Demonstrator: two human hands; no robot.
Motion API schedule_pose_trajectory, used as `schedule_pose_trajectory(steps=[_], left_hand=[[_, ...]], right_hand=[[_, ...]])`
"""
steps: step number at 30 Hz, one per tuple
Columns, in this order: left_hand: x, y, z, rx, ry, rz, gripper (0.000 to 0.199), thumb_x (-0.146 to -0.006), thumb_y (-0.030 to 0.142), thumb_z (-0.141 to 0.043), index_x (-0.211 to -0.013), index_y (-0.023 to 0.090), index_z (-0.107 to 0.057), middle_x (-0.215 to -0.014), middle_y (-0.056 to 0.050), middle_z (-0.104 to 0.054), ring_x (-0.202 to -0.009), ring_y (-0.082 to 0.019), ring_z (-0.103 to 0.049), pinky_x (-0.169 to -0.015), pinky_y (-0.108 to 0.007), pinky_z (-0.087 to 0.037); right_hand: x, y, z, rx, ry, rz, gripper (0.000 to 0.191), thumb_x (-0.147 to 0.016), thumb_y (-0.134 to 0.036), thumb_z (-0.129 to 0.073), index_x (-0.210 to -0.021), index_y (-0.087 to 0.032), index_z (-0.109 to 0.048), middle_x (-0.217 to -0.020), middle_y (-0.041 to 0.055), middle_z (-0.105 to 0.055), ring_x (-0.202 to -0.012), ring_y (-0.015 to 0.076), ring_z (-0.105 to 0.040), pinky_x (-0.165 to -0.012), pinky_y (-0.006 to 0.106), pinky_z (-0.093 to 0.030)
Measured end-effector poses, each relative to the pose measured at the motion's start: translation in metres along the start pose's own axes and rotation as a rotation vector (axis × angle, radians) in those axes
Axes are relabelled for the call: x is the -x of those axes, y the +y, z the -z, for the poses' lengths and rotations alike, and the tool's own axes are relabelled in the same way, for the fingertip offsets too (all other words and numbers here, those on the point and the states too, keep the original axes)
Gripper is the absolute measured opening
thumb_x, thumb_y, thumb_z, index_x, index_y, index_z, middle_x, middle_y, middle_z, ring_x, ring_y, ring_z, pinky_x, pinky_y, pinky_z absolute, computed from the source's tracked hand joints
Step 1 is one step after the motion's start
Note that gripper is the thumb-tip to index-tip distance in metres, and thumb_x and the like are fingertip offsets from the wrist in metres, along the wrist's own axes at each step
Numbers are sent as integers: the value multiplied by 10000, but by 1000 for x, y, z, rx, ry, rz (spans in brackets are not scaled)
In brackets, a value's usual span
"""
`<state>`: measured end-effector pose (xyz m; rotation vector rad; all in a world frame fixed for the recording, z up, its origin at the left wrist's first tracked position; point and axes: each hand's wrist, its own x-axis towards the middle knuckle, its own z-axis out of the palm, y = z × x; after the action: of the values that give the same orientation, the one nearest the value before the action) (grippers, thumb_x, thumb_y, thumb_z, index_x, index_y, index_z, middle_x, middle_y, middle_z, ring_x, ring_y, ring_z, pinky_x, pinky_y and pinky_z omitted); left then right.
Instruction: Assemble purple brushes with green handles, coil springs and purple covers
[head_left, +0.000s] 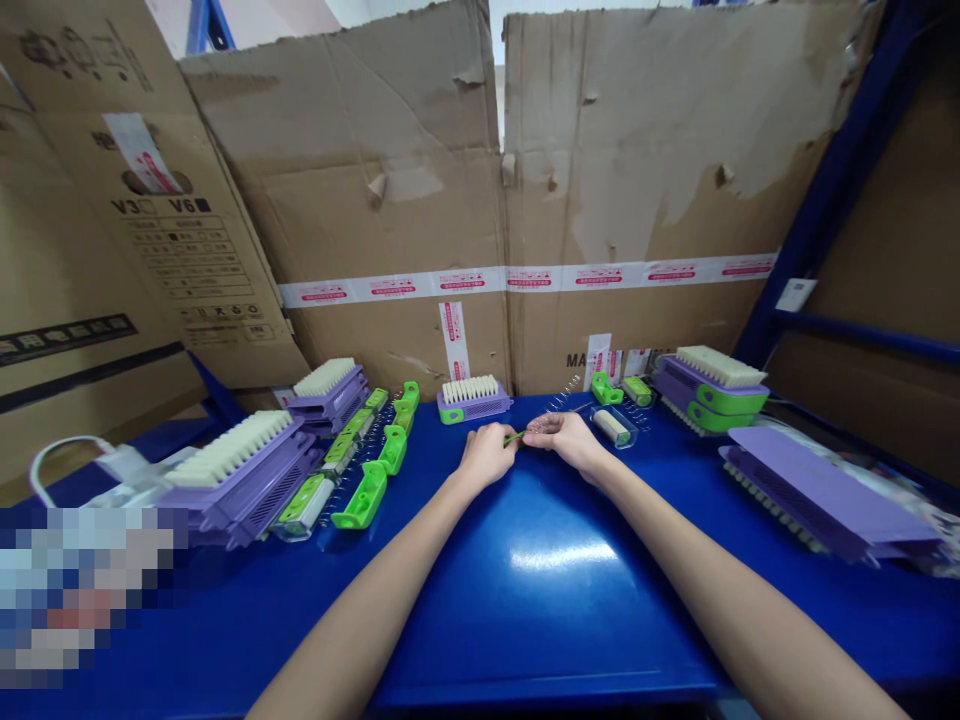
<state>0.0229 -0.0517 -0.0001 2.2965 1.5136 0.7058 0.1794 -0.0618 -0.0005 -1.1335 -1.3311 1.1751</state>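
Near the back middle of the blue table, my left hand (489, 454) is closed on a small green piece (514, 438). Facing it, my right hand (559, 437) pinches at the piece's other end, its fingertips close to those of my left hand. The piece is mostly hidden by the fingers. Just behind my hands sits a purple and green brush (474, 399) with its white bristles up. To the right of my right hand lies a clear case with a pale roller (613, 427), beside a green cap (606, 388) and thin metal springs (564, 393).
At the left stand stacked purple brushes (232, 470), a row of green-topped clear cases (341, 452) and several green caps (363, 497). More brushes (712, 390) and a purple shell (832, 490) lie at the right. Cardboard (390, 200) walls the back of the blue table (555, 620).
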Motion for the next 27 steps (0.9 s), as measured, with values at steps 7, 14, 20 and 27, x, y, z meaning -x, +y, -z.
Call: schedule_pose_trajectory(steps=[7,14,20,27], left_hand=[[-10,-5,-12,730,106,97,200,-697,163,-664,-886,114,-620,-611,-14,-654,-540,-135,-614,-565,-224,-468],[-5,10,-3,993,29,64,413,-717,102,-651,-1113,84,-538,-685,-39,-692,-610,-144,-666,-613,-224,-507],[-5,11,1,1084,-10,133,369,-792,245,-629,-1120,99,-543,-809,-87,-706,-622,-153,-679,-571,-211,-491],[0,10,6,1170,-87,128,398,-757,321,-682,-1073,110,-563,-864,-103,-701,-679,-153,-679,-626,-225,-492]], right_hand=[[0,-3,-2,-73,84,54,345,-480,-305,-797,-745,-145,-643,-743,38,-675,-649,135,-585,-564,243,-412],[-1,-1,-6,-205,108,144,351,-470,-289,-815,-743,-145,-650,-733,37,-681,-701,165,-628,-690,291,-490],[-3,-2,-5,-143,112,245,329,-494,-304,-800,-742,-146,-655,-786,58,-696,-754,187,-640,-745,317,-496],[1,-8,-8,-58,111,273,321,-501,-297,-772,-761,-150,-655,-754,54,-698,-710,190,-637,-694,321,-506]])
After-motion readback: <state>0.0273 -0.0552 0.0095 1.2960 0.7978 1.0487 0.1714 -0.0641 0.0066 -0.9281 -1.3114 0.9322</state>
